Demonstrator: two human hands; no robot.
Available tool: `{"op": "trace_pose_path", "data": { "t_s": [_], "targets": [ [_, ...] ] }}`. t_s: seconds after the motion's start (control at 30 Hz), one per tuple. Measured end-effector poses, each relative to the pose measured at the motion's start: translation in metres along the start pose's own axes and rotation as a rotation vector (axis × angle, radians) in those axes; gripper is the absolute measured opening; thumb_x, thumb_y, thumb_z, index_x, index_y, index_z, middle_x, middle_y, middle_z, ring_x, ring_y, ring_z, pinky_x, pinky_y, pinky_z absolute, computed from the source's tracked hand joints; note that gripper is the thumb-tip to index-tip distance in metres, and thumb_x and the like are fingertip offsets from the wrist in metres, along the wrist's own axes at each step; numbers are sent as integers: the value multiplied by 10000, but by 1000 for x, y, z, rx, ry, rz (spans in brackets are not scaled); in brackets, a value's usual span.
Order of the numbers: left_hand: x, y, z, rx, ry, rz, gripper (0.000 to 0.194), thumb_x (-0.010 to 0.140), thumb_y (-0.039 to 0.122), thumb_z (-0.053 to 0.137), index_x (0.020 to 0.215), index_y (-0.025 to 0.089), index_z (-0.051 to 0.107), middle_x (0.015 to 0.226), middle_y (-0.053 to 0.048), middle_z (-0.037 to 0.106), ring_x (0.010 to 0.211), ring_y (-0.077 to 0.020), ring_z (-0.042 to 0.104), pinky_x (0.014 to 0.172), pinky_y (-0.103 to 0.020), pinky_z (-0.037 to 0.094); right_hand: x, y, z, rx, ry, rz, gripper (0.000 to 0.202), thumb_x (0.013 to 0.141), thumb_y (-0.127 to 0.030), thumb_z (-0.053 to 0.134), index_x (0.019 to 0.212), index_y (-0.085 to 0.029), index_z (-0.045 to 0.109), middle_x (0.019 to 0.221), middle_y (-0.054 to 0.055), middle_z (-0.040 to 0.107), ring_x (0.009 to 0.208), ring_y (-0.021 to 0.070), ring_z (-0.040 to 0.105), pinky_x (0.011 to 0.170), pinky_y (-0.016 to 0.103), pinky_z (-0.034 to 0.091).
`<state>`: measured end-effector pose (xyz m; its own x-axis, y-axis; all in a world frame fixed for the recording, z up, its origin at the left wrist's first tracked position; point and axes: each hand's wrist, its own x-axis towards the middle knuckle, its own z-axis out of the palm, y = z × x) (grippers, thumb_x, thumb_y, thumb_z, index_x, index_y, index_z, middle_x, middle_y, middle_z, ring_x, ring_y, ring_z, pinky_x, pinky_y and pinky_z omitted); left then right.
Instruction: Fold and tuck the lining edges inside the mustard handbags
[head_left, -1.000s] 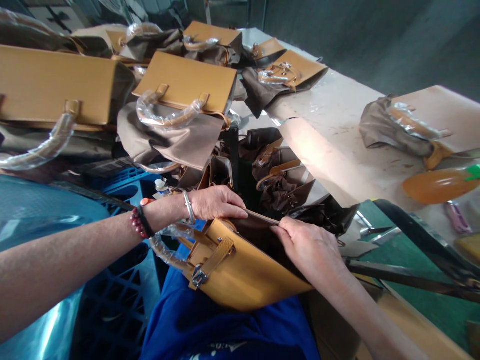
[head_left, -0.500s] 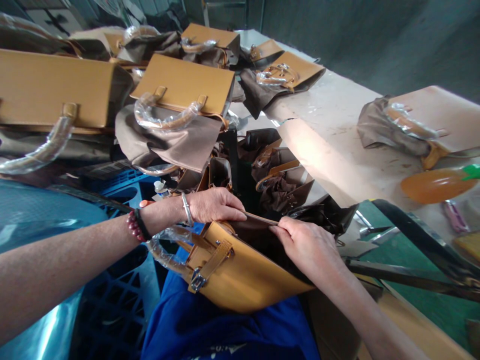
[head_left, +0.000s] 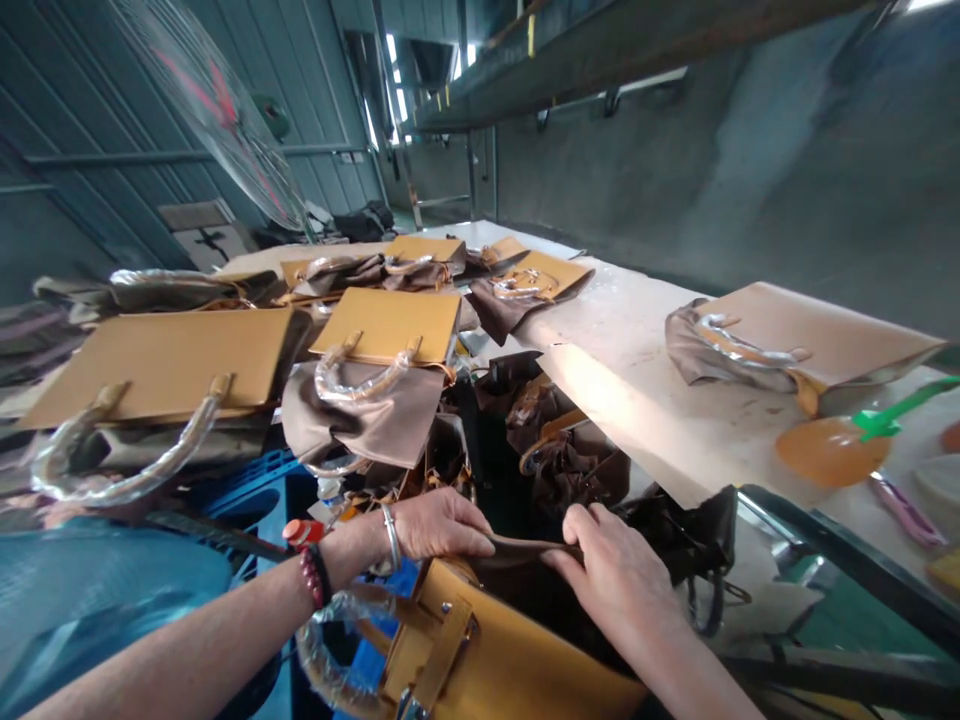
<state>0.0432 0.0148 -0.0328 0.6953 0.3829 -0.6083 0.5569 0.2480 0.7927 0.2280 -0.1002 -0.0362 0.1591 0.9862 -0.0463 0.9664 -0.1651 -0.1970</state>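
Mustard-yellow and smooth, with a soft sheen, the handbag (head_left: 517,650) sits at the near middle of the scene, its nearest part cut off by the edge of view. Its long edge slants from far left to near right, and its handles (head_left: 330,650) point left, wrapped in crinkled clear plastic. A strap (head_left: 442,655) of the same yellow crosses the left end of the panel, with small metal fittings and a partly visible buckle (head_left: 407,704). Between the panel and a thin brown edge (head_left: 523,547) on the far side, the bag gapes, dark inside.

The left hand (head_left: 442,525) pinches that brown edge between thumb and fingers; the right hand (head_left: 619,575) grips it farther right, fingers curled and thumb pressed along it. Between them the edge runs nearly level.

Beyond, similar yellow bags (head_left: 390,325) lie far left, and a pale tan bag (head_left: 810,325) rests on the table (head_left: 630,305) to the right.
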Motion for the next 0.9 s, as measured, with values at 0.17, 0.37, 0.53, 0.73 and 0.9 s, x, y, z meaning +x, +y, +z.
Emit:
{"op": "trace_pose_path", "data": {
  "t_s": [0.17,0.37,0.53,0.73,0.9],
  "targets": [
    [0,-5,-7,-64,12,-31,314,533,315,701,782,126,674,595,9,591,509,-86,490,494,-179,388,9,9,11,270,-198,-41,177,834,-316,450,748,-255,591,763,-11,613,740,151,582,578,229,323],
    [-2,-16,-26,-148,-32,-48,367,496,301,750,804,121,664,656,-9,620,562,-99,539,552,-194,433,12,7,9,389,-228,-86,264,830,-338,428,615,-203,497,624,-36,565,630,116,535,547,209,297],
    [3,-25,-37,-199,-50,-66,396,490,317,768,819,128,659,664,-21,634,523,-109,548,528,-218,448,14,5,10,441,-240,-123,270,820,-335,423,599,-190,478,597,-37,529,601,109,506,538,206,289],
    [1,-24,-37,-229,-59,-30,403,515,310,764,862,135,657,751,-31,653,646,-131,590,637,-235,477,17,2,11,452,-246,-138,286,809,-330,412,563,-184,420,559,-37,486,566,109,469,519,212,268],
    [-4,-16,-32,-240,-113,7,501,512,304,764,974,168,628,867,-26,644,736,-136,585,706,-238,465,18,5,15,453,-240,-130,290,804,-337,407,557,-186,387,569,-33,490,572,114,466,529,218,264]
  ]
}}
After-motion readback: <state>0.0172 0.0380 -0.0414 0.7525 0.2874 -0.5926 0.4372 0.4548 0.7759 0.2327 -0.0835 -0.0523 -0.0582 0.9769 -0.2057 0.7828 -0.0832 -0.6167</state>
